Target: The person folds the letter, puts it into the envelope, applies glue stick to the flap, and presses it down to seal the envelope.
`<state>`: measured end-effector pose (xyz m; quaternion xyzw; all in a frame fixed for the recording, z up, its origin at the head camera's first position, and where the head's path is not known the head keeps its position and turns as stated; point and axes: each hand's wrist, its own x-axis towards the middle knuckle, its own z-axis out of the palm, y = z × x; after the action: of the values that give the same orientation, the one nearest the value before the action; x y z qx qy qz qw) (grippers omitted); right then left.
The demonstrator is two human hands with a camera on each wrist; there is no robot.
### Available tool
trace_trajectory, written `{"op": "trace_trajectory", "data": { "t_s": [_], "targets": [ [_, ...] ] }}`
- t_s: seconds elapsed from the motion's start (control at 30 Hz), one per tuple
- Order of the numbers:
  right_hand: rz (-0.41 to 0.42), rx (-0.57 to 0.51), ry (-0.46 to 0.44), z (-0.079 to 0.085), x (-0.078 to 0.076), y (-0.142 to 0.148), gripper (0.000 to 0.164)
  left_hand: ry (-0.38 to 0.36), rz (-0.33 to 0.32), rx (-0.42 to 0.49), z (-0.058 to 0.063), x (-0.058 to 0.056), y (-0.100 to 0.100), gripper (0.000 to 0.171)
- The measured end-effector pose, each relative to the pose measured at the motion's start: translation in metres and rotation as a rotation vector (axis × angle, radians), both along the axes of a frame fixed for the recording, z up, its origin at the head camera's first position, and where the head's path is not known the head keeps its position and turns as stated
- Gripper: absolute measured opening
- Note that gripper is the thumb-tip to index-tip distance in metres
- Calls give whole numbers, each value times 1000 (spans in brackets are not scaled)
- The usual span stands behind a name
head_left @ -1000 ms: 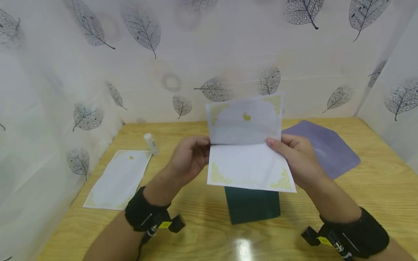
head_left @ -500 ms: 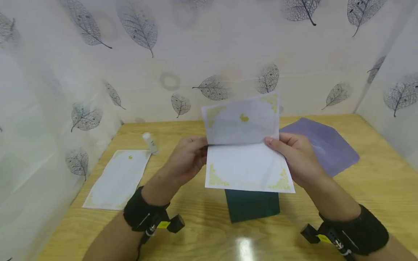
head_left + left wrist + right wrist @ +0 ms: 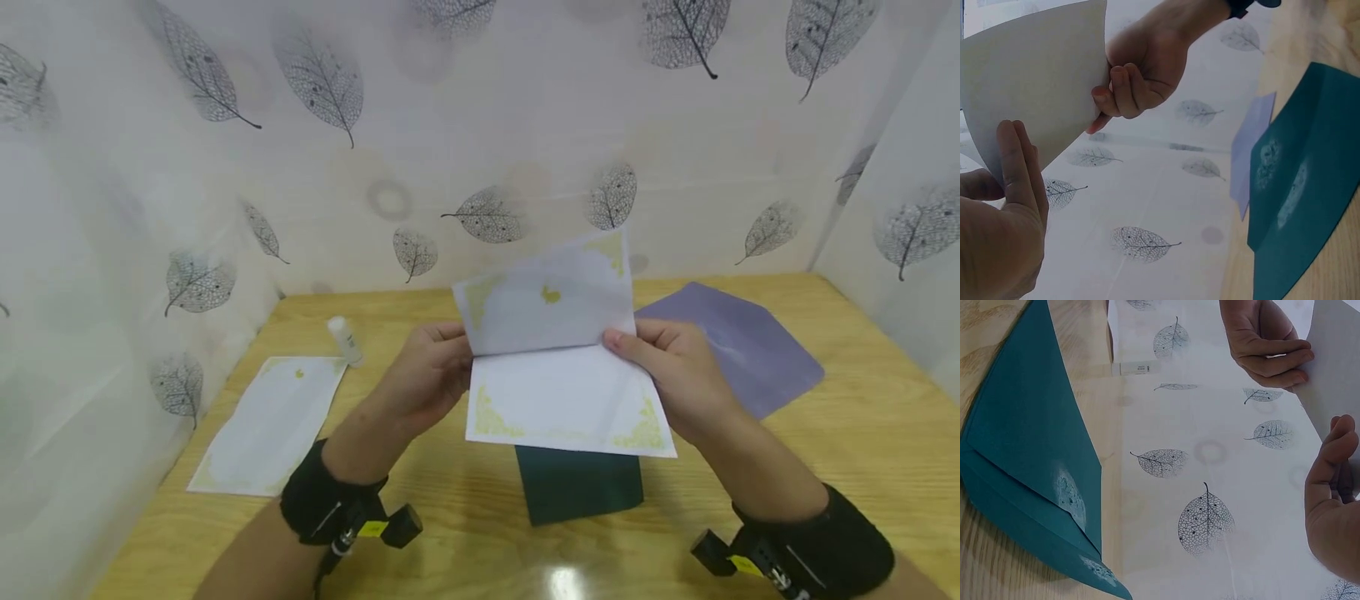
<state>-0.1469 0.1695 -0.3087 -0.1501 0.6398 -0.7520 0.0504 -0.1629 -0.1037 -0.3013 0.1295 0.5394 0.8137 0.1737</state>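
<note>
Left hand [image 3: 423, 379], right hand [image 3: 681, 375] pinch sheet [image 3: 562, 404], hiding part of green envelope [image 3: 582, 487]; purple envelope [image 3: 757, 352] at right, tube [image 3: 344, 341] beside paper [image 3: 270, 427] at left.

i hold a creased white paper sheet [image 3: 558, 375] above a green paper envelope [image 3: 581, 490], left of a purple paper envelope [image 3: 742, 342].

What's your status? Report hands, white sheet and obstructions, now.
Left hand and right hand holding white sheet by opposite sides. Sheet folded across its middle, raised off table. No obstruction visible between hands.
</note>
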Motion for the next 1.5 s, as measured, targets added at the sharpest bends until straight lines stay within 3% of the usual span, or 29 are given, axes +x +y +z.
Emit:
{"op": "trace_trajectory", "data": {
  "t_s": [0.23,0.57,0.73,0.83,1.1,1.5],
  "targets": [
    [3,-10,0,-1,3,1,23,10,-22,-65,-1,0,-1,29],
    [23,-94,54,5,-1,4,26,51,-20,-168,10,-6,2,36],
    [-11,-51,99,5,-2,2,25,46,-23,-167,10,-7,1,27],
    [-44,-20,132,5,-3,1,23,56,-35,-169,10,-7,1,37],
    [-58,-115,101,4,-3,-1,32,55,-49,-162,5,-9,1,37],
    [29,-175,184,-5,-3,-1,41,66,-50,-167,3,-4,-2,31]
  ]
}}
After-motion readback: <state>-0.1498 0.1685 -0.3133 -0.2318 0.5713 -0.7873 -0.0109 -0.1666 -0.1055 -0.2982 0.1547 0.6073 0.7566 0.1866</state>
